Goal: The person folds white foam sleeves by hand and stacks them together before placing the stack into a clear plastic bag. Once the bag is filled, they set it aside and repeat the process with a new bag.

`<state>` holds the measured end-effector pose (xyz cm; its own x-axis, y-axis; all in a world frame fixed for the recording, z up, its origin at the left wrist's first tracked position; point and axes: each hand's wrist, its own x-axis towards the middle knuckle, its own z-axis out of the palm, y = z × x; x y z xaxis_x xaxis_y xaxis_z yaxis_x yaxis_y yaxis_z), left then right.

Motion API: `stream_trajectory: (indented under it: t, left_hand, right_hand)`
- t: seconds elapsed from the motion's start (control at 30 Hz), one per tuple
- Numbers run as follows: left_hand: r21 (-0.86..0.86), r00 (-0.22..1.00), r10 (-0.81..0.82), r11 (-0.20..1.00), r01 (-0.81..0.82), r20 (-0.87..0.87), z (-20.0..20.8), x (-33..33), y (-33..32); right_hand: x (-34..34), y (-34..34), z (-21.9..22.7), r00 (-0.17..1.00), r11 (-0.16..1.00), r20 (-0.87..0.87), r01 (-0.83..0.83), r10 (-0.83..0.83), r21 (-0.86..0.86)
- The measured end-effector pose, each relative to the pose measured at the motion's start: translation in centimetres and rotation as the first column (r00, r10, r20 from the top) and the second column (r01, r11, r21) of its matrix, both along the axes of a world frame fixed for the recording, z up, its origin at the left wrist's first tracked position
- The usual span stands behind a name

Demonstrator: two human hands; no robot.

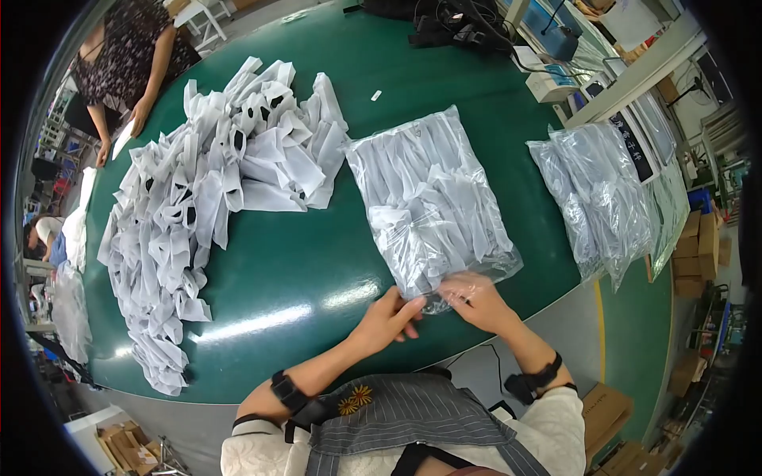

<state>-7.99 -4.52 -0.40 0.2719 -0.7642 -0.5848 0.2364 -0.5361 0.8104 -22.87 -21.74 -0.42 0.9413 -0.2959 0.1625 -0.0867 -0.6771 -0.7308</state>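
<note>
A clear plastic bag [432, 190] filled with rows of folded white fabric pieces lies flat on the green table in front of me. My left hand [389, 317] is at the bag's near edge, its thumb and curled fingers closed on the film. Beside it, my right hand [479, 301] grips the loose plastic at the bag's near right end, fingers partly behind the film. To the left spreads a large heap of loose white fabric pieces [198, 174], some with dark openings showing.
More filled clear bags [599, 198] lie at the table's right edge, by a dark-panelled device [633, 147]. A black bag with cables [460, 22] sits at the far edge. Another person [131, 55] stands at the far left. A cardboard box [607, 416] is on the floor at right.
</note>
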Motion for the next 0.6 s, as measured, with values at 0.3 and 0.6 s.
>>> stream_trajectory:
  t: [0.3, 0.6]
  left_hand:
    - [-0.033, 0.978, -0.206, 0.978, 0.207, 0.013, -1.1, 1.2, 1.9]
    - [-0.273, 0.942, -0.106, 0.941, 0.198, 0.317, -0.5, 3.2, 3.7]
  right_hand:
    - [5.4, 0.9, -1.8, 0.958, 0.837, -0.131, -0.152, 0.256, 0.526]
    - [3.3, -0.3, -1.0, 0.984, 0.803, -0.162, 0.038, 0.073, 0.595]
